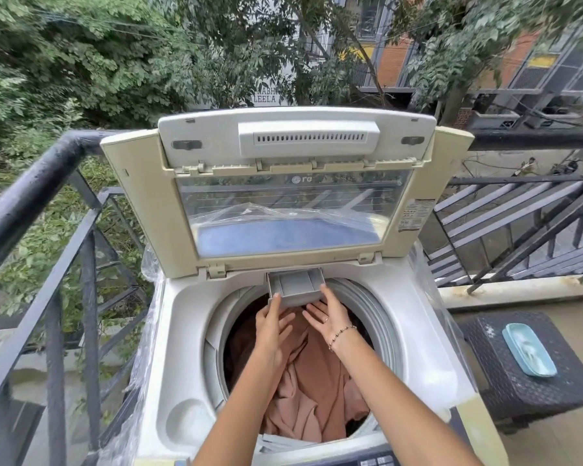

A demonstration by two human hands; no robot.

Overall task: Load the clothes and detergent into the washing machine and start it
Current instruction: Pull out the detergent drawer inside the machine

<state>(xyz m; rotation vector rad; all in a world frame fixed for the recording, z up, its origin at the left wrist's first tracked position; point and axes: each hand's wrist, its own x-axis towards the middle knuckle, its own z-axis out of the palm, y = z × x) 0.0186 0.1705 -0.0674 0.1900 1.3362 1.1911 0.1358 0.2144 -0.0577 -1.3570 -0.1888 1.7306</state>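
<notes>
At the drawer [297, 284], back rim of the tub opening, both hands are working: left hand [272, 319] is pressing fingertips on its front-left corner, right hand [329, 312] is bracing the front-right edge. Neither grip is closing round anything; fingers are spread and only touching the drawer front. Can't tell if it's sliding in or out.

Below the drawer, tan clothes [312, 375] are sitting loaded in the tub, bunched high toward the near side. No detergent visible in the drawer compartments from this angle, so I'm judging that step as pending.

Risks:
- Drawer is hanging out over the tub; uneven push from one hand probably jams it skewed in its guide.
- Pulled too far, it's likely dropping onto the clothes.
- Lid [283, 193] is standing open right behind the drawer; bumping it could bring it down on both wrists.
- Blue dish [529, 349] is sitting well right of the drawer, on the wicker table [505, 391]; contents unclear.
</notes>
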